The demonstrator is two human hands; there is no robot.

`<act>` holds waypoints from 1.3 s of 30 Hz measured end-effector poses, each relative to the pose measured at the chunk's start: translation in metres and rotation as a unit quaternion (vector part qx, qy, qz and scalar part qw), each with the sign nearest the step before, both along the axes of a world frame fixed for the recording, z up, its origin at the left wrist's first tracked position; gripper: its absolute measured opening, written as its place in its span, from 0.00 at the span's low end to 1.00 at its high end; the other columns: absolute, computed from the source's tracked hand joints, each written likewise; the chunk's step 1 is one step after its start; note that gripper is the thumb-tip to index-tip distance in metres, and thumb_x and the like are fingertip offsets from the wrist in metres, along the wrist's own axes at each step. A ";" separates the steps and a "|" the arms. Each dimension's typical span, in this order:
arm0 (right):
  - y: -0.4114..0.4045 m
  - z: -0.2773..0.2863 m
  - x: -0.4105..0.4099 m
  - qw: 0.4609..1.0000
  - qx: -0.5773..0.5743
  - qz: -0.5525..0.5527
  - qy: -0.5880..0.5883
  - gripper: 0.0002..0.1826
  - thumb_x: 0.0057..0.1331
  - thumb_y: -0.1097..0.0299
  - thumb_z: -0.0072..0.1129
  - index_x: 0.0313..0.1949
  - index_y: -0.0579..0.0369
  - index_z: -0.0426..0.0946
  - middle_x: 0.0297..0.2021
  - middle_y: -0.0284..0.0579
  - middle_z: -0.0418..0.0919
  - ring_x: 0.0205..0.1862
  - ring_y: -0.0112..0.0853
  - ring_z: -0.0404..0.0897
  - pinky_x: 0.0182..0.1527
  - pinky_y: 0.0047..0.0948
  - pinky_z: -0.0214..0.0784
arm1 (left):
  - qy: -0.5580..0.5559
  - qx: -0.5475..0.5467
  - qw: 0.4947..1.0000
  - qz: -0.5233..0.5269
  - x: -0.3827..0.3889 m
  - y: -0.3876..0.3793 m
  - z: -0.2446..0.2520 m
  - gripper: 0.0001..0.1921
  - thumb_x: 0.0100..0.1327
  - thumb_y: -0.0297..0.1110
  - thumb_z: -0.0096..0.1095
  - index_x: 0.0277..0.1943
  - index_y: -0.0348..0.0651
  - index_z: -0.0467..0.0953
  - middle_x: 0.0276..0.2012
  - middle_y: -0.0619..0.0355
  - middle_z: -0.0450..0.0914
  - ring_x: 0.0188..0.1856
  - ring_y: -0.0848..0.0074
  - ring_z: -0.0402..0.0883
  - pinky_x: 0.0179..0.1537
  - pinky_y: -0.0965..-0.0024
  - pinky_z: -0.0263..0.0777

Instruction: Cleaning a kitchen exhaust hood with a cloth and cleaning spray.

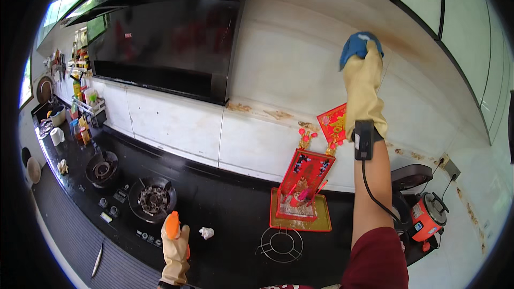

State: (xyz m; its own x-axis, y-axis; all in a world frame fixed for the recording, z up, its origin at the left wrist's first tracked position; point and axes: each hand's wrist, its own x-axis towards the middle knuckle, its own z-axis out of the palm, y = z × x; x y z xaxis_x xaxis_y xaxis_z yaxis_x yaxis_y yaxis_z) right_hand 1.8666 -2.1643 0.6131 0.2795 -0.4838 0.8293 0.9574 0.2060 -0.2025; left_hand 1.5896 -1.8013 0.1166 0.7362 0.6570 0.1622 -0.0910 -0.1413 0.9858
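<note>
My right hand (363,68), in a cream rubber glove, is raised high on the right and presses a bunched blue cloth (353,46) to the pale wall tiles (289,52). The cloth meets the wall just below the wall cabinets, beside a brownish stain (405,46). Low in the view, my left hand (175,249) wears a matching glove and grips an orange plastic object (172,225), mostly hidden by the fingers. That hand is above the black counter, in front of the right gas burner (154,200). Behind my right forearm, a red paper decoration (332,122) is partly covered.
A red altar (307,172) stands on a gold tray (323,208), with a wire pot stand (281,245) before it. A crumpled white wad (207,233) lies nearby. A red cooker (429,216) is at right; a black range hood (164,44) juts out at upper left.
</note>
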 end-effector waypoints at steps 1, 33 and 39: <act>0.017 0.015 0.003 1.000 -0.001 0.003 -0.004 0.02 0.73 0.73 0.52 0.42 0.56 0.73 0.35 0.39 0.81 0.35 0.30 0.78 0.41 0.27 0.72 | 0.010 0.047 0.999 -0.003 -0.004 0.002 0.005 0.29 0.62 0.26 0.71 0.66 0.35 0.70 0.49 0.57 0.78 0.50 0.73 0.77 0.55 0.68 0.73; 0.147 0.085 0.120 0.787 -0.273 -0.524 -0.180 0.17 0.63 0.57 0.67 0.43 0.57 0.85 0.39 0.60 0.85 0.46 0.56 0.84 0.50 0.48 0.76 | 0.061 -0.327 0.938 0.099 -0.153 0.130 -0.032 0.37 0.71 0.40 0.65 0.78 0.52 0.55 0.78 0.53 0.54 0.80 0.60 0.48 0.78 0.54 0.38; -0.009 0.096 0.103 0.830 -0.289 -0.465 -0.108 0.12 0.64 0.59 0.64 0.32 0.56 0.84 0.24 0.48 0.82 0.31 0.45 0.83 0.40 0.44 0.77 | 0.060 -0.327 0.939 0.085 -0.148 0.133 -0.035 0.35 0.72 0.39 0.64 0.77 0.50 0.56 0.77 0.52 0.56 0.79 0.60 0.50 0.78 0.55 0.40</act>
State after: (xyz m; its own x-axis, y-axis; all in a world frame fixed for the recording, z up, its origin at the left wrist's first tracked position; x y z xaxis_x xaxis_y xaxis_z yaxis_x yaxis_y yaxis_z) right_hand 1.9695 -2.1730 0.7086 -0.1764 0.0888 0.9803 0.6749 -0.7141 0.1861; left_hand 1.4420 -1.6683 0.0812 0.5982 0.6971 -0.3952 -0.0047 0.4962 0.8682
